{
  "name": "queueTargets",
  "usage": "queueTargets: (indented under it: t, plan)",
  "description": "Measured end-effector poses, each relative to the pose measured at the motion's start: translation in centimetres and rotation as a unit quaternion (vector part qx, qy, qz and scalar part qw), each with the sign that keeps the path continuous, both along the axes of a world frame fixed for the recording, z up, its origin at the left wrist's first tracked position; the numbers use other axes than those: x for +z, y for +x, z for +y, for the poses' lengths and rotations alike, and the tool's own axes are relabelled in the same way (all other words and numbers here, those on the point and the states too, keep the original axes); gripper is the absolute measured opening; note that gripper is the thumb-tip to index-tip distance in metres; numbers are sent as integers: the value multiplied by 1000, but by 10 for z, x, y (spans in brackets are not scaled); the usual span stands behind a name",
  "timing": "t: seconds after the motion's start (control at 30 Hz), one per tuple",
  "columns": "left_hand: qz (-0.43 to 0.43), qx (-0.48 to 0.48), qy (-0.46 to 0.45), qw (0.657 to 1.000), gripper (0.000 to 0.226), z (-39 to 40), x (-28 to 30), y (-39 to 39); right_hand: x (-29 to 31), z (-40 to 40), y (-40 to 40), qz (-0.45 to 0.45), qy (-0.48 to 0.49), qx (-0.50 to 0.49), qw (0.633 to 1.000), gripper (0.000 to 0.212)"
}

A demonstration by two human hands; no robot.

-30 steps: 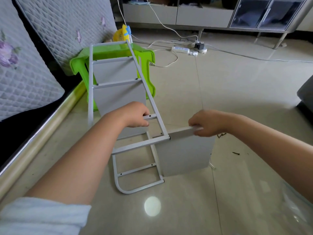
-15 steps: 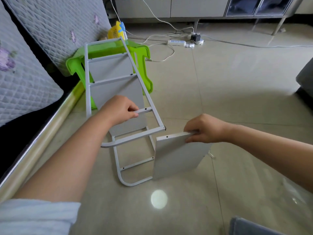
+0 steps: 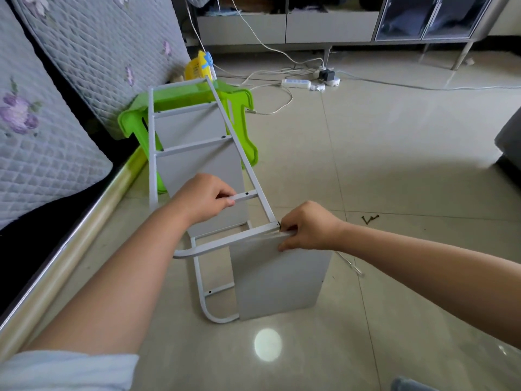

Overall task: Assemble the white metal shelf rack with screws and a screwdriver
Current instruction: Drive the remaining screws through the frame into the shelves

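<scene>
The white metal rack frame [image 3: 239,153] lies tilted on the floor, its far end propped on a green plastic stool [image 3: 186,98]. Two grey shelf panels sit fixed between its upper rungs. My left hand [image 3: 204,200] grips a rung near the frame's lower part. A loose grey shelf panel [image 3: 279,277] stands upright on the floor, its top edge against the frame's bottom crossbar. My right hand [image 3: 307,225] pinches that top edge at the corner where bar and side rail meet. A few dark screws [image 3: 370,219] lie on the tiles to the right.
A quilted mattress [image 3: 42,114] and a bed rail [image 3: 84,230] run along the left. A power strip [image 3: 296,83] with white cables lies at the back, before a grey cabinet [image 3: 324,26]. A dark object [image 3: 510,142] sits at the right edge. A thin tool [image 3: 349,263] lies behind the panel.
My right hand has lifted the loose panel and brought its top edge back up against the frame's bottom crossbar. My left hand has kept hold of the rung.
</scene>
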State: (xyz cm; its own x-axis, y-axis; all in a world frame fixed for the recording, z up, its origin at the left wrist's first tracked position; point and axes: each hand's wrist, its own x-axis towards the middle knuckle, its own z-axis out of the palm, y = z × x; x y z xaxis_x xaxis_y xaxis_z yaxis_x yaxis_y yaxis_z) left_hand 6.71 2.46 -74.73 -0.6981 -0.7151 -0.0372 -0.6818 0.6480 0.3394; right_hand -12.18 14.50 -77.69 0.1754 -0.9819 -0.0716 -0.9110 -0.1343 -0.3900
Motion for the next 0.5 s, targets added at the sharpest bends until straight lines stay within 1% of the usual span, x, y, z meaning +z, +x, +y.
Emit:
queueTargets:
  t: [0.07, 0.1, 0.13, 0.17, 0.2, 0.27, 0.33, 0.43, 0.5]
  plan:
    - [-5, -2, 3, 1000, 16, 3, 2, -1, 2, -3, -5, -33, -30, -46, 998, 27]
    - [-5, -4, 5, 1000, 15, 4, 3, -2, 3, -5, -5, -41, -44, -50, 997, 27]
    - [0, -4, 5, 1000, 20, 4, 3, -3, 5, -6, -4, -35, -52, -40, 997, 26]
    - [-1, 4, 14, 1000, 20, 5, 5, -4, 6, -8, -2, -22, -57, -23, 998, 26]
    - [1, 7, 20, 1000, 12, 5, 5, -4, 6, -11, 1, -13, -64, -10, 998, 25]
    - [8, 25, 32, 999, 19, 8, 6, -6, 5, -18, 5, -16, -89, -24, 996, 18]
    - [25, 34, 41, 998, 20, 10, 5, -6, 6, -27, 5, -25, -106, -51, 993, 18]
    - [24, 31, 87, 995, 20, 9, 4, -6, 7, -35, 5, -30, -102, -38, 994, 24]
    - [2, 23, 125, 992, 24, 10, 3, -7, 9, -35, 3, -26, -66, -17, 997, 20]
